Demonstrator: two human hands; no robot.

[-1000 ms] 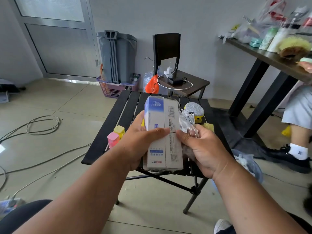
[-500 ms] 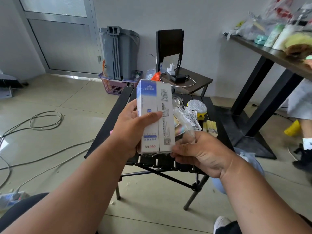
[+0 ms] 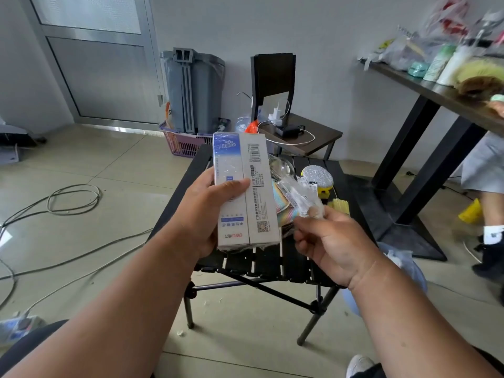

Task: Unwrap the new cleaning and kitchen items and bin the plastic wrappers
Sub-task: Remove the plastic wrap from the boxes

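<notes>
My left hand (image 3: 207, 211) grips a pack of two tall white-and-blue boxes (image 3: 244, 192) upright above the black slatted folding table (image 3: 272, 261). To its right, my right hand (image 3: 335, 241) pinches a crumpled clear plastic wrapper (image 3: 298, 196) that trails up and left toward the pack. A round silver scrubber with a yellow handle (image 3: 317, 177), a yellow brush (image 3: 339, 205) and a pastel striped item (image 3: 285, 210) lie on the table behind the boxes.
A blue bin lined with a clear bag (image 3: 403, 271) stands on the floor right of the table. A grey mop bucket (image 3: 191, 88), purple basket (image 3: 182, 143) and dark chair (image 3: 294, 132) are behind. A person's leg (image 3: 488, 214) stands at right by a tall table (image 3: 441, 94). Cables (image 3: 71, 199) cross the floor.
My left hand has lifted the pack higher and slightly left. My right hand has pulled away from the pack to the right, drawing the clear wrapper off with it.
</notes>
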